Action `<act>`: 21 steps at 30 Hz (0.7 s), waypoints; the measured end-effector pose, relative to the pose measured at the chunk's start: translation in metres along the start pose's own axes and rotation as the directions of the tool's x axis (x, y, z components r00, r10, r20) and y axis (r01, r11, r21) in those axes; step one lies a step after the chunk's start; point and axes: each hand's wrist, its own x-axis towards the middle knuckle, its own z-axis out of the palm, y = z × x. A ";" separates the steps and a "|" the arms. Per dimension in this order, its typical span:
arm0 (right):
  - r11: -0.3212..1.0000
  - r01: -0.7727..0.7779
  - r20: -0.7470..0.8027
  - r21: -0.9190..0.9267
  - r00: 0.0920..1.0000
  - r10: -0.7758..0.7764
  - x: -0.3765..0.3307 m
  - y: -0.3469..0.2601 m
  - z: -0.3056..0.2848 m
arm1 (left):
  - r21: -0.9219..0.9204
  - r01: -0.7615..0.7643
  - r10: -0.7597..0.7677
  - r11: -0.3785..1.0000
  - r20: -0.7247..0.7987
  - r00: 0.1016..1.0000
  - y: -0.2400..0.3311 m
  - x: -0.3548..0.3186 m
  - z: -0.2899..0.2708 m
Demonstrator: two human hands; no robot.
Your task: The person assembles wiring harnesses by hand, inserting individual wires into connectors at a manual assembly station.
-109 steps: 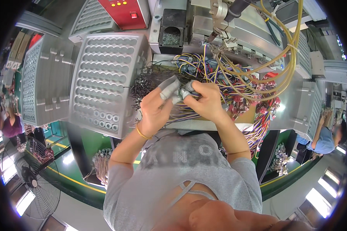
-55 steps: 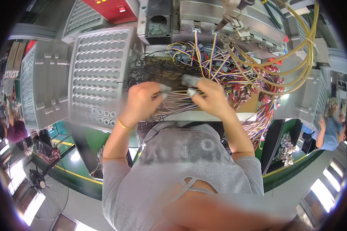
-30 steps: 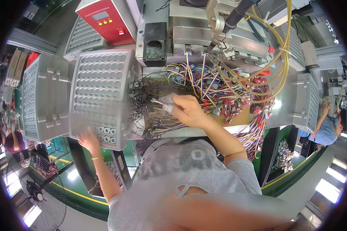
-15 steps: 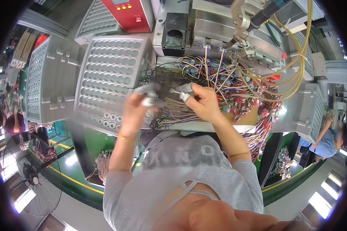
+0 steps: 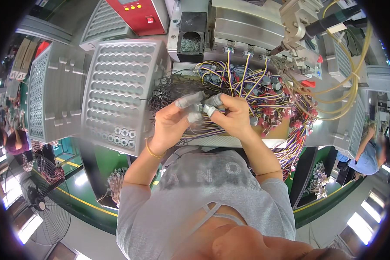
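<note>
Currently, the right hand (image 5: 233, 113) pinches 1 small connector (image 5: 200, 106).

Left hand (image 5: 171, 125) has moved beside the right hand (image 5: 235, 116).

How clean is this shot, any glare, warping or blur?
Head view: straight edges curve strongly toward a dark rim; white glare on the green floor, blown-out bright panels at lower left and right; left hand slightly smeared near its fingertips, right hand sharper.
</note>
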 end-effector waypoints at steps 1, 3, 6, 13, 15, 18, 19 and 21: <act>0.999 0.023 -0.008 -0.037 1.000 -0.023 0.001 -0.001 -0.002 | 0.024 -0.037 0.037 0.999 0.009 0.999 0.000 0.000 0.001; 0.996 0.045 -0.016 -0.076 0.999 -0.046 0.002 -0.004 -0.005 | 0.042 -0.069 0.068 0.997 0.027 0.997 -0.001 0.000 0.003; 0.991 0.100 -0.020 -0.090 0.995 -0.102 0.002 -0.009 -0.009 | 0.100 -0.141 0.138 0.985 0.028 0.990 0.000 0.003 0.009; 0.995 -0.096 0.040 0.008 0.995 0.096 -0.007 -0.006 -0.003 | 0.045 0.114 -0.112 0.992 -0.058 0.992 -0.011 0.010 0.007; 0.982 -0.152 0.006 0.108 0.988 0.152 -0.009 -0.008 -0.008 | -0.076 0.094 -0.099 0.993 -0.061 0.993 -0.013 0.020 0.015; 0.979 -0.140 0.038 0.150 0.990 0.136 -0.005 -0.014 -0.023 | -0.186 0.078 -0.081 0.979 -0.009 0.997 -0.010 0.030 0.029; 0.872 -0.329 0.076 0.363 0.943 0.324 -0.009 -0.004 -0.025 | -0.251 0.173 -0.154 0.953 0.093 0.984 -0.009 0.033 0.034; 0.871 -0.349 0.000 0.345 0.928 0.372 -0.013 0.005 -0.042 | -0.296 0.289 -0.214 0.910 0.261 0.941 -0.018 0.040 0.045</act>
